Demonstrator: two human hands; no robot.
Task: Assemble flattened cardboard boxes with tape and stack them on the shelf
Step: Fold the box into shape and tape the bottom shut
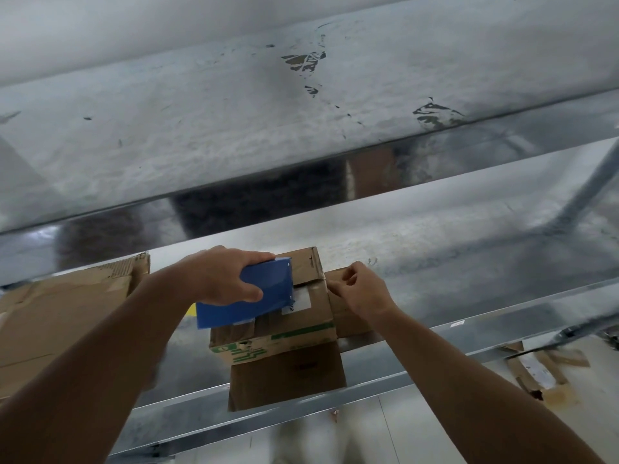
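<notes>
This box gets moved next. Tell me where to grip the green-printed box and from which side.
Probably clamp its left and right walls low down, one hand from each side. The cardboard box sits on the shelf; its front flap hangs loose and its side flap juts out, weak holds.

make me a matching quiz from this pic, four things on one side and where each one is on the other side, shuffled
Things
1. blue tape dispenser
2. side flap
3. flattened cardboard
4. cardboard scraps

Places
a. on the floor, lower right
b. gripped by the left hand on top of the box
c. lying flat, left of the box
d. pinched by the right hand

Pairs: 1-b, 2-d, 3-c, 4-a
</notes>
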